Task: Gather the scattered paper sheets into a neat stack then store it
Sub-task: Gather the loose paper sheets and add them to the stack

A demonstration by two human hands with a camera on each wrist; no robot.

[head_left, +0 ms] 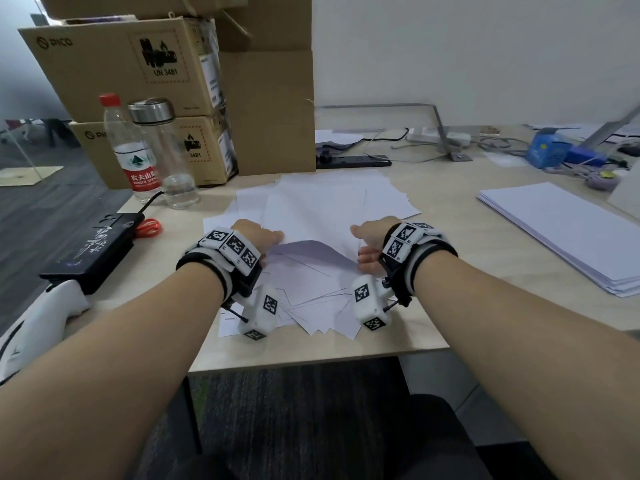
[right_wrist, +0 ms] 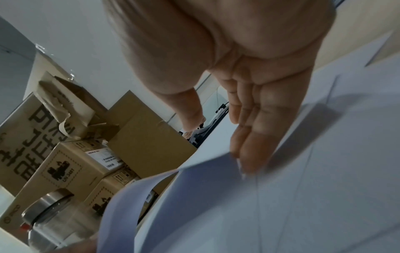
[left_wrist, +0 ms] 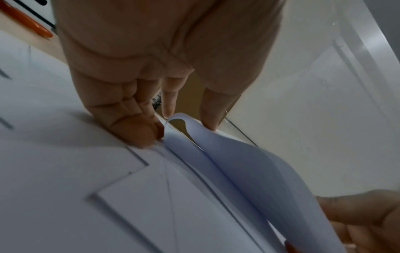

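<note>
I see the loose paper sheets [head_left: 322,216] spread over the desk [head_left: 450,244]; my left hand [head_left: 258,237] pinches the edge of one bowed sheet [head_left: 304,251] — my right hand [head_left: 369,242], fingers straight, presses its other edge.

I see both forearms bare, no sleeves. Each wrist wears a black strap with white padding, topped by a band of white blocks printed with black-and-white square markers. A white camera housing [head_left: 260,315] hangs under my left wrist, another [head_left: 370,304] under my right, each marker-tagged, with thin black rods.
</note>
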